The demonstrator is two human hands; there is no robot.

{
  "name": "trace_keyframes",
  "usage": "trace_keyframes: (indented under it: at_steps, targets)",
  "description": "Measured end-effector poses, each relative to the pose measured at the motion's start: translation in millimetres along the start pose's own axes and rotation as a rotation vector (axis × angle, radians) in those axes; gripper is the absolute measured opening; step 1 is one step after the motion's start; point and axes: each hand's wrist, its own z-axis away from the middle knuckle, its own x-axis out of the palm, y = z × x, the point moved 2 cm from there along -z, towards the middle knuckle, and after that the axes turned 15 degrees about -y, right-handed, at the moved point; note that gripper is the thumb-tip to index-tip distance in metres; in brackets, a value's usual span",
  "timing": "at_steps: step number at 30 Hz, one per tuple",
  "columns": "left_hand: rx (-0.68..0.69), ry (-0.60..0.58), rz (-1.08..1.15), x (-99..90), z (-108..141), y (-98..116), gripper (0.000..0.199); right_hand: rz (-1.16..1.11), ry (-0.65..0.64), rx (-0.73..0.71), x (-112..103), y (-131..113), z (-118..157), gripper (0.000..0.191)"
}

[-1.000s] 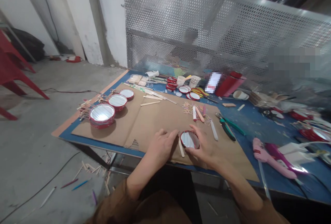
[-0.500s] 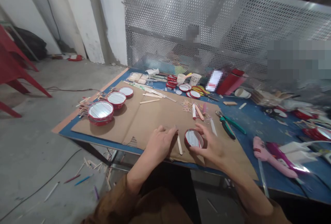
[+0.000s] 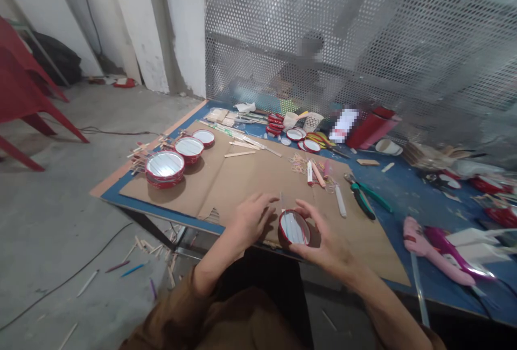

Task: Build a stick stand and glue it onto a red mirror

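My right hand (image 3: 329, 239) grips a round red lid (image 3: 294, 227), thumb on the near edge and fingers on the far edge. The lid's inside is silvery-white, with thin lines running across it. A narrow stick (image 3: 281, 199) pokes out past its far rim, its rest hidden by the lid. To the left, my left hand (image 3: 252, 218) hovers over the cardboard with fingers stretched out and a little curved, holding nothing visible. On the left of the cardboard (image 3: 226, 183), similar red lids with sticks attached (image 3: 165, 167) are stacked and lined up.
Behind the lid lie glue-stick-like tubes (image 3: 340, 202), rubber bands (image 3: 298, 162) and loose wooden sticks (image 3: 240, 153). Green-handled pliers (image 3: 359, 199) and a pink glue gun (image 3: 436, 256) are on the right. A perforated metal panel (image 3: 258, 64) closes off the back.
My right hand has shifted the lid left onto the wooden stick, now mostly covered. My left hand has let go of the stick and opened its fingers. The view has tilted slightly.
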Motion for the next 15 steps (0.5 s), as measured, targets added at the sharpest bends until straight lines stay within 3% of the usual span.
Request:
trace_keyframes:
  at_steps: [5,9,15]
  targets:
    - [0.061,-0.092,0.203,-7.4,4.3,5.1,0.033,-0.017,0.011,-0.018,3.8,-6.6,-0.4,0.074]
    - [0.117,-0.143,0.135,-6.3,4.9,5.6,0.063,-0.011,0.033,-0.055,5.3,-9.7,-2.9,0.074]
    - [0.119,-0.149,0.135,-3.9,5.1,2.2,0.067,-0.039,0.050,-0.093,6.3,-16.1,-0.4,0.076]
